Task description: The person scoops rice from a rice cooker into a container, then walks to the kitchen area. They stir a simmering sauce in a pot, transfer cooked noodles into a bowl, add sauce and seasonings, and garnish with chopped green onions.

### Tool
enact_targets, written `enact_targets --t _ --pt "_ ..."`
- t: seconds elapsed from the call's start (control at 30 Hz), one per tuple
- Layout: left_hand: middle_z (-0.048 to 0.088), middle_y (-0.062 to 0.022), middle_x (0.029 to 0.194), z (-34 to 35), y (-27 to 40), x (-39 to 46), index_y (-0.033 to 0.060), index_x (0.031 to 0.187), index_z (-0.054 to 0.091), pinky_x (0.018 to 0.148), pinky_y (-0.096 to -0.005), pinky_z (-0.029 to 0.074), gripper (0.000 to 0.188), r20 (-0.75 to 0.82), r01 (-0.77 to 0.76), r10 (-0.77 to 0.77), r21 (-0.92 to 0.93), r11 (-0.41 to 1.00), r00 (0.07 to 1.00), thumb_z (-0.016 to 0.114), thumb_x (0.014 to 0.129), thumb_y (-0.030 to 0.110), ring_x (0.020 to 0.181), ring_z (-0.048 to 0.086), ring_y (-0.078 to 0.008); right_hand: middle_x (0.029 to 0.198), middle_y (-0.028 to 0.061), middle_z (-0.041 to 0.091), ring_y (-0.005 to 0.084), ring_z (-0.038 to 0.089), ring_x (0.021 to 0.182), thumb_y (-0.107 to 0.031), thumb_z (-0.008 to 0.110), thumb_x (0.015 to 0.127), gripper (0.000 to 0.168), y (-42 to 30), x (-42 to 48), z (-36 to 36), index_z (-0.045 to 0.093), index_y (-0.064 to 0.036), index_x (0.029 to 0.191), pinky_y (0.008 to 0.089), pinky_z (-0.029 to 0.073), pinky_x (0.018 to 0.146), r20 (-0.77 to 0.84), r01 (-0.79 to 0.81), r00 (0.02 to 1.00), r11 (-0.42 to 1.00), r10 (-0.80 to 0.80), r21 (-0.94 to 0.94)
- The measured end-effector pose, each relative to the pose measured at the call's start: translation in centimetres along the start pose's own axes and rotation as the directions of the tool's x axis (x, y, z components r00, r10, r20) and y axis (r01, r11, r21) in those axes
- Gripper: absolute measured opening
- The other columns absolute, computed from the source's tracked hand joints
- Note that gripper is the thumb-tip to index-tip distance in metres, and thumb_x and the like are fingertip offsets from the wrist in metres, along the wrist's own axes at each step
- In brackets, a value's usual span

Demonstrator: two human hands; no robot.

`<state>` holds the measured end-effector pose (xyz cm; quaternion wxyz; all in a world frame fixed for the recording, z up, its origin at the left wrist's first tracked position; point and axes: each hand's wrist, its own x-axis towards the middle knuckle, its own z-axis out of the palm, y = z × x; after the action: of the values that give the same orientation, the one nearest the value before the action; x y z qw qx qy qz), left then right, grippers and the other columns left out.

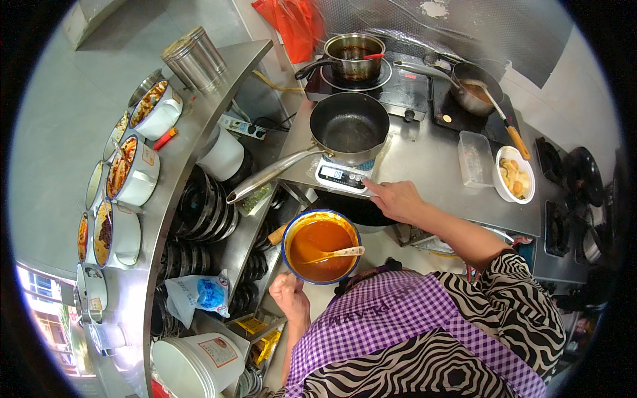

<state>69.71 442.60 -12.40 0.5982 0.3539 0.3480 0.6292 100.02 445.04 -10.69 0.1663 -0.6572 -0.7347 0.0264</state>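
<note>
My left hand point(289, 297) is closed at the near-left side of a blue-rimmed white enamel pot point(283, 244); the grip itself is hidden in my fist. Orange-red sauce point(316, 239) fills much of this pot, and a pale spoon point(343, 252) with writing on its handle rests in it. The index finger of my right hand point(398, 199) touches the button end of a white digital kitchen scale point(326, 183), whose display is lit. On the scale stands a dark-lined saucepan point(348, 122), nothing visible inside, its long metal handle point(273, 171) pointing left towards me.
Behind, a steel pot point(354, 64) and a ladle-bearing saucepan point(473, 97) sit on induction cookers. To the right are a clear plastic box point(475, 159) and a white bowl of food point(515, 174). Several enamel pots point(144, 171) line the left steel counter point(171, 199), above shelved black pans point(199, 204).
</note>
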Motion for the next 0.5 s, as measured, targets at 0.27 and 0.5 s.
enact_targets --t 0.27,0.5 --pt "0.031 0.004 0.052 0.0 0.1 -0.2 0.0094 0.053 0.03 0.045 -0.0223 0.021 0.029 -0.012 0.02 -0.02 0.002 1.0 1.0 0.047 0.074 -0.001 0.048 0.027 -0.0053 0.071 0.0119 0.062 0.0284 0.062 0.062 -0.025 0.057 0.081 0.047 0.5 0.5 1.0 0.045 -0.007 0.123 0.0417 0.046 0.051 0.057 0.011 0.998 0.995 -0.006 -0.098" --pt "0.031 0.0041 0.052 -0.4 0.2 -0.3 0.0098 0.053 0.031 0.046 -0.022 0.021 0.029 0.014 -0.013 0.014 -0.024 1.0 1.0 0.047 0.074 -0.001 0.049 0.028 -0.0051 0.072 0.0101 0.063 0.028 0.062 0.063 -0.028 0.057 0.084 0.034 -1.6 0.2 -2.0 0.053 -0.009 0.112 0.0384 0.047 0.055 0.029 -0.039 0.999 0.98 0.034 0.197"
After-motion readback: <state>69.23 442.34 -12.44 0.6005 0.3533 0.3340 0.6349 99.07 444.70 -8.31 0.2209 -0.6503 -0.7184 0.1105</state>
